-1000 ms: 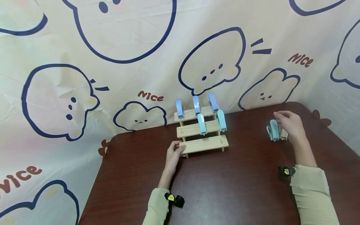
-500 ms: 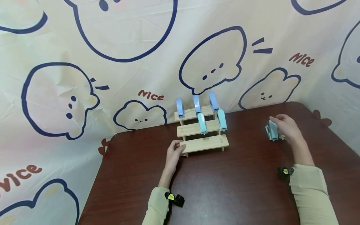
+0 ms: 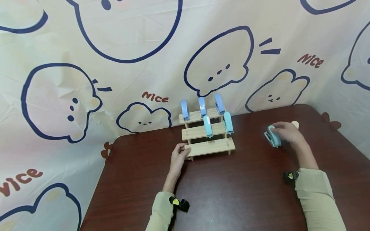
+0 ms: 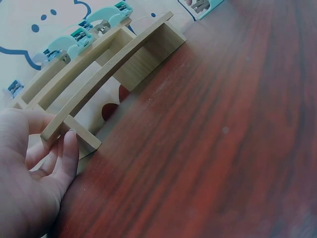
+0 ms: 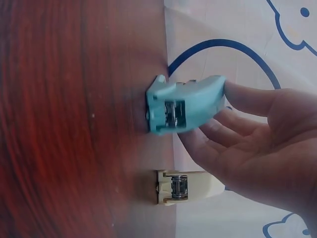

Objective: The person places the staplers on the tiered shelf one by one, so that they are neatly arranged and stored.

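Note:
With thumb and fingers my right hand (image 3: pixel 290 133) grips a teal hole punch (image 3: pixel 273 137), tilted over the right side of the table; I cannot tell whether its base touches the wood. In the right wrist view its metal spring shows below the lever, beside a cream hole punch (image 5: pixel 200 187) that my hand mostly hides in the head view. My left hand (image 3: pixel 177 160) pinches the left end of the lowest step of a three-step wooden rack (image 3: pixel 210 147). Two teal punches (image 3: pixel 228 123) stand on the middle step, at its centre and right. The lowest step is bare.
Three blue hole punches (image 3: pixel 202 107) stand in a row on the top step. A printed cloth (image 3: pixel 138 83) hangs right behind the rack and the rear edge of the brown table (image 3: pixel 225 189). Black cameras (image 3: pixel 183 205) sit at both wrists.
My right hand has closed on the teal hole punch and shifted it leftward, away from the cream one, tilting it. The left hand and the rack stay where they were.

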`<state>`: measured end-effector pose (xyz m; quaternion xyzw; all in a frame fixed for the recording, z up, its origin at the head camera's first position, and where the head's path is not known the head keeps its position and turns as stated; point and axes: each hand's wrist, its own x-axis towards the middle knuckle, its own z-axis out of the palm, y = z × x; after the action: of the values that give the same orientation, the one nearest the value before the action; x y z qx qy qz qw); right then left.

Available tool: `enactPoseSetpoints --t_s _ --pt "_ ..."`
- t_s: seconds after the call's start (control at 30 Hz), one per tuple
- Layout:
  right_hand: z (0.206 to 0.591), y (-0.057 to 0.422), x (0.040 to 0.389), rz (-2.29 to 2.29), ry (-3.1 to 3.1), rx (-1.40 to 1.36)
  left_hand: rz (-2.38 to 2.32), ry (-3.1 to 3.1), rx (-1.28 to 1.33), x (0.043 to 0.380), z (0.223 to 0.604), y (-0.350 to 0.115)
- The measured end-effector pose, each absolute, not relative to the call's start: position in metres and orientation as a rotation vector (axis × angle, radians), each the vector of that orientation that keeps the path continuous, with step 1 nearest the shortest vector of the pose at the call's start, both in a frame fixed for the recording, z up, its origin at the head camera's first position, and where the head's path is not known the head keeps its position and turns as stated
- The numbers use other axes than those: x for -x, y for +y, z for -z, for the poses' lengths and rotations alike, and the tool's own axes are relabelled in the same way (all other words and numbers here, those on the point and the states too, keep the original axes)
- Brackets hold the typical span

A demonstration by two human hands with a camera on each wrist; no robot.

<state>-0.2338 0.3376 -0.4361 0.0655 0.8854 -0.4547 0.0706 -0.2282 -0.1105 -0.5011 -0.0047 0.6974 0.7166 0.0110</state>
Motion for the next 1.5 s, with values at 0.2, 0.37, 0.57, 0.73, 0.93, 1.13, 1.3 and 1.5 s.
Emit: enactPoseSetpoints --t_s 0.2,0.37,0.57,0.73,0.93,1.13,1.3,1.5 --pt "0.438 0.336 0.235 1.356 2.657 -0.206 -2.236 2.179 0.014 0.228 0.501 -0.11" --pt "0.438 0.335 0.233 1.363 2.647 -0.237 -2.212 2.204 0.003 0.227 0.502 -0.111" --pt "0.439 0.333 0.233 1.371 2.668 -0.236 -2.214 2.196 0.004 0.227 0.502 -0.11" --pt "0.44 0.331 0.233 1.382 2.68 -0.23 -2.227 2.183 0.004 0.226 0.502 -0.11" --pt "0.442 0.327 0.234 1.372 2.701 -0.26 -2.222 2.197 -0.007 0.226 0.502 -0.111" --pt "0.445 0.325 0.235 1.357 2.744 -0.262 -2.233 2.186 -0.009 0.228 0.502 -0.11" --pt "0.447 0.324 0.235 1.357 2.746 -0.285 -2.228 2.178 0.007 0.228 0.503 -0.111" --pt "0.448 0.322 0.236 1.33 2.764 -0.326 -2.221 2.16 0.004 0.224 0.49 -0.11"
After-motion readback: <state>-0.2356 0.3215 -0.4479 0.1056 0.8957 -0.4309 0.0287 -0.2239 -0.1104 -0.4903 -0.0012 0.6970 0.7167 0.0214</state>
